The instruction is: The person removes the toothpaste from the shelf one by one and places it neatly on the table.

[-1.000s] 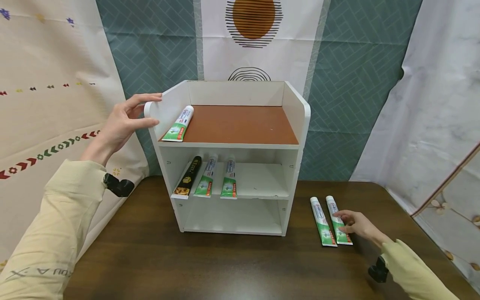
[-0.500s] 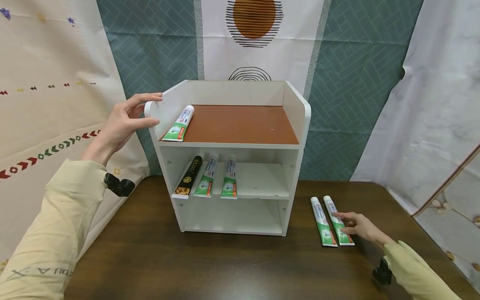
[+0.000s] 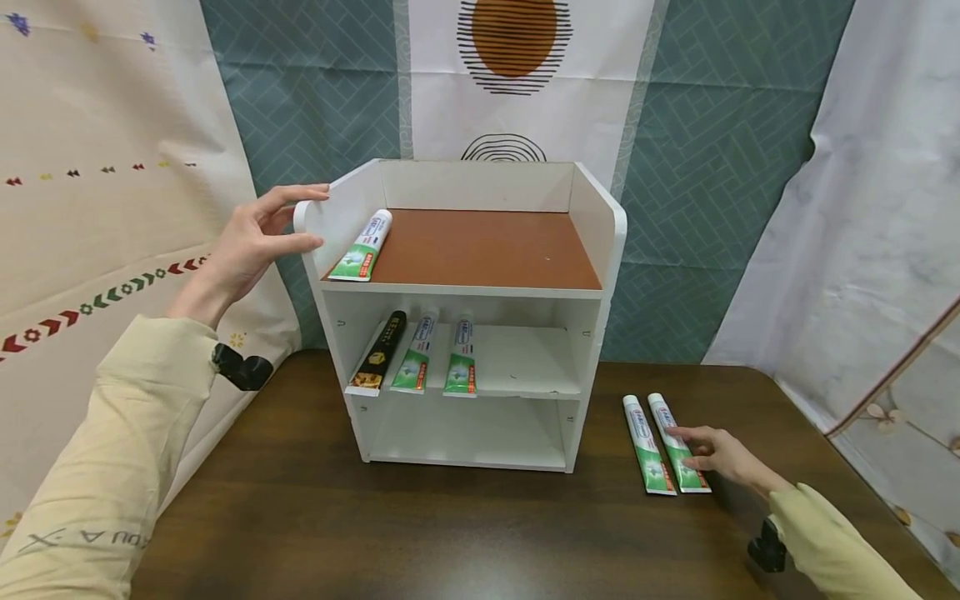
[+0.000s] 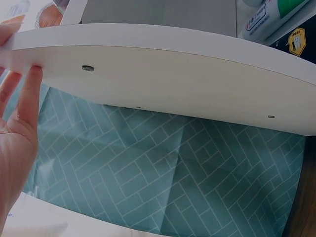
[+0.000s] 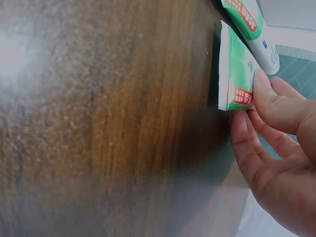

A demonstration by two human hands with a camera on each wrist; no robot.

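My left hand [image 3: 251,237] grips the upper left side panel of a white shelf unit [image 3: 480,292], with the thumb and fingers at its rounded front corner. At the right, my right hand [image 3: 720,454] pinches a green-and-white toothpaste tube [image 3: 670,433] lying on the table. In the right wrist view its thumb rests on the tube [image 5: 239,74] near the flat end. A second green-and-white tube [image 3: 647,450] lies just left of it, nearly parallel. On the middle shelf are a black tube [image 3: 381,350] and two green-and-white tubes, one toothpaste tube [image 3: 461,358] rightmost.
Another green-and-white tube [image 3: 363,248] lies at the left of the brown top surface [image 3: 487,250]. The bottom compartment [image 3: 465,433] shows a white floor. The dark wooden table [image 3: 420,533] extends in front. Patterned cloths [image 3: 690,192] hang behind and at both sides.
The held tube has turned slightly, its cap end shifting left and its flat end right, closer to parallel with its neighbour. My left hand stays on the shelf unit.
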